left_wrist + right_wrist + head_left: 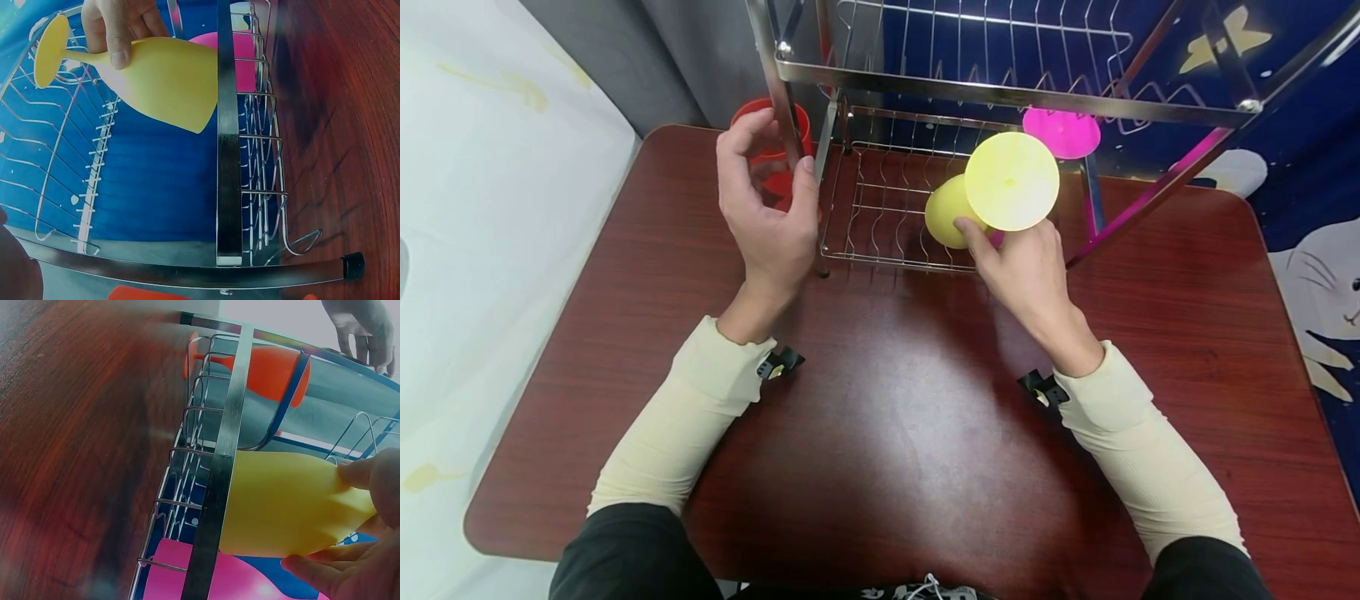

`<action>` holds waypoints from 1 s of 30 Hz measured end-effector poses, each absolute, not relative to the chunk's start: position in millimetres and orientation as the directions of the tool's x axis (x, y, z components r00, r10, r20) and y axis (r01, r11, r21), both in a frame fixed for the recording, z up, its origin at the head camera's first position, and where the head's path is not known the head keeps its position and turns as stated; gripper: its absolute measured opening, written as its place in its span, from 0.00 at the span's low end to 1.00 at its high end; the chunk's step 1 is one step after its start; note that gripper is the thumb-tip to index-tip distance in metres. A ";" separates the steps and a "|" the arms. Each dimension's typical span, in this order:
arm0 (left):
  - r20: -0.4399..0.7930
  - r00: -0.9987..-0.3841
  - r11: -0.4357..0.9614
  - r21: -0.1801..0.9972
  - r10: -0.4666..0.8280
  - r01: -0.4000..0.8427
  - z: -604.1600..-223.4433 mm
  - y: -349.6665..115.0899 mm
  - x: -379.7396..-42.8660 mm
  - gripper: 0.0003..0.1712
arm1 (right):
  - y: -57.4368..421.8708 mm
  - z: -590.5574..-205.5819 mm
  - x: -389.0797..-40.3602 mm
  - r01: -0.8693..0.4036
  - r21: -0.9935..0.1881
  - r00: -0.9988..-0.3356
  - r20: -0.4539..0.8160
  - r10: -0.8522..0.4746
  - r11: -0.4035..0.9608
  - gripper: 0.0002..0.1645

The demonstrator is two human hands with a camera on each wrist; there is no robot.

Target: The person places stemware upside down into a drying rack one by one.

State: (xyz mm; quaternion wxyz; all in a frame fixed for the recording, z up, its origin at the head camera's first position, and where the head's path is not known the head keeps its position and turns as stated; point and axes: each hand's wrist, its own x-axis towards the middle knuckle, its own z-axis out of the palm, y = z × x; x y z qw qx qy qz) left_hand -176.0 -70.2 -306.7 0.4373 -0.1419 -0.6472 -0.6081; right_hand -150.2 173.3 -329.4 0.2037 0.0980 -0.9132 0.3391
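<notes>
Right hand [1030,262]: the forearm comes in from the lower right and slants inward, the thumb laid along the near side of a yellow goblet [998,188], the other fingers bent round its far side. The hand clasps the goblet where bowl and stem meet. The goblet is upside down, foot uppermost and bowl tilted, above the lower wire basket [898,262] of a metal rack [1000,90]; whether its rim touches the wires cannot be told.

Left hand [767,200]: raised beside the rack's left front post [780,83], wrist bent slightly, thumb and fingers apart in a loose curve with nothing held. Contact with the post cannot be judged.

Just beside the yellow goblet, to its right, a pink goblet [1063,133] also stands inverted in the lower basket. A red goblet [272,374] stands upright outside the rack's left end, partly hidden by the left hand in the head view. Cream sleeves [1150,458] cover both forearms above a red-brown table [887,400]; a dark blue cloth [1300,75] hangs behind.
</notes>
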 end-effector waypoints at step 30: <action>0.689 -0.650 0.266 0.724 -0.321 0.637 -308.0 -74.5 -179.9 0.17 | 154.2 -332.6 -164.6 -0.236 -0.563 -0.940 0.339 -0.039 0.792 0.29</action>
